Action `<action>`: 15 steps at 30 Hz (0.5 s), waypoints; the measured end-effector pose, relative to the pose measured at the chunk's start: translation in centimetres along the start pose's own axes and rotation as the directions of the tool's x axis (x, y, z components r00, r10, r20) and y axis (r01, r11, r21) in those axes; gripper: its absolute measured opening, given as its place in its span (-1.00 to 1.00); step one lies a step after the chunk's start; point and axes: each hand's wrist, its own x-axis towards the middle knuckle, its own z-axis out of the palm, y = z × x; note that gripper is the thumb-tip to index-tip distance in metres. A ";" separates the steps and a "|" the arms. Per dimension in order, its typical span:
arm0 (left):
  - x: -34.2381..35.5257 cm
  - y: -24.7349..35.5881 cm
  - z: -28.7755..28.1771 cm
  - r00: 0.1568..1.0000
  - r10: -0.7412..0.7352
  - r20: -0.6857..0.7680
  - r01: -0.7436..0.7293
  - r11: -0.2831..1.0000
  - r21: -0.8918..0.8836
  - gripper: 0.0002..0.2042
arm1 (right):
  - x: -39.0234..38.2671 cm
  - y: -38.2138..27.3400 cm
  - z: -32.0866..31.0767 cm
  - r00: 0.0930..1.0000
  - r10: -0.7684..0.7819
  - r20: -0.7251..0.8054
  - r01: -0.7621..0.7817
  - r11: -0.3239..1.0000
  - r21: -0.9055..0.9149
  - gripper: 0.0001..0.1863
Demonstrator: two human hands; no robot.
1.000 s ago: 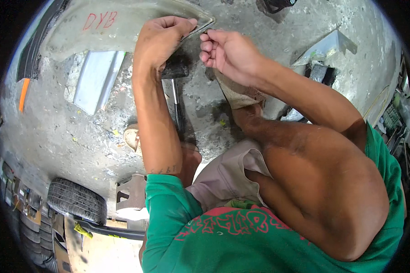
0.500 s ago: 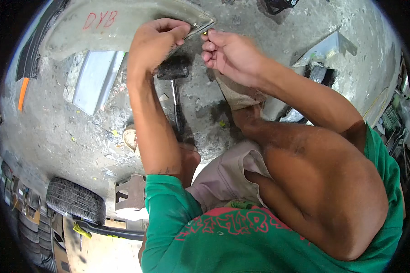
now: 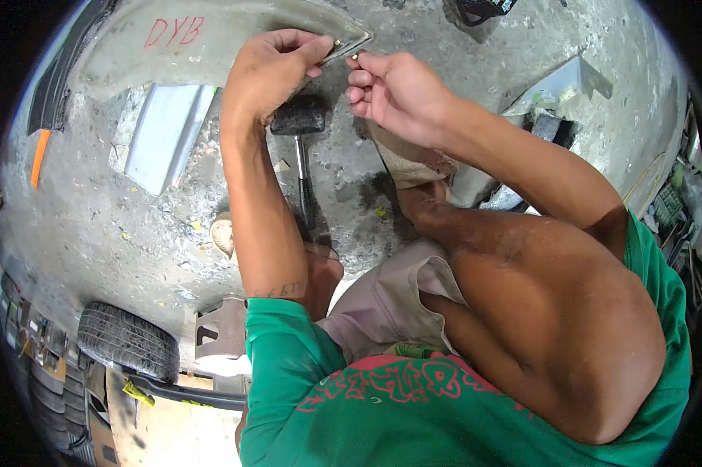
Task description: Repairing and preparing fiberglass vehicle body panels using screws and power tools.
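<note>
Over the corner of a large grey-beige panel (image 3: pixel 117 58) with red handwriting, my left hand (image 3: pixel 269 74) is closed, thumb and index finger pinched together. A tiny brass-coloured bit (image 3: pixel 337 43) shows at those fingertips; I cannot tell if they grip it or if it sits on the panel. Just right of the panel's tip, my right hand (image 3: pixel 401 93) pinches a small brass-coloured piece (image 3: pixel 355 56) between thumb and index finger, its other fingers curled. A mallet (image 3: pixel 296 121) with a black head and metal shaft lies on the floor below my hands.
On the concrete floor lie a pale bent metal sheet (image 3: pixel 164 140) at left and another angled metal piece (image 3: pixel 557 82) at right. A black object (image 3: pixel 479 9) sits at the far edge. A tyre (image 3: pixel 129 341) rests at lower left. My bent knee (image 3: pixel 569 311) rises at right.
My left fingers have shifted slightly, and the brass-coloured bit beside them now shows. The right hand's pinch has moved very slightly right. Little else differs.
</note>
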 end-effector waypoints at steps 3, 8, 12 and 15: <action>-0.5 1.5 0.2 0.998 -0.056 -0.018 0.057 0.992 0.116 -0.71 | -0.3 -0.1 0.5 1.000 -0.003 -0.024 0.001 0.997 -0.076 -0.81; 0.0 0.4 0.2 1.000 0.017 0.001 -0.017 0.998 0.062 -0.69 | -0.2 -0.1 0.4 1.000 -0.017 -0.020 0.015 0.998 -0.061 -0.80; 0.0 0.5 0.4 1.000 -0.002 -0.020 0.004 0.992 0.124 -0.69 | -0.2 -0.1 0.5 0.999 -0.022 -0.038 0.019 0.998 -0.064 -0.81; 0.4 -0.5 -0.2 0.995 0.095 0.029 -0.097 0.994 0.050 -0.70 | -0.3 0.0 0.6 0.999 -0.031 -0.038 0.027 0.995 -0.097 -0.81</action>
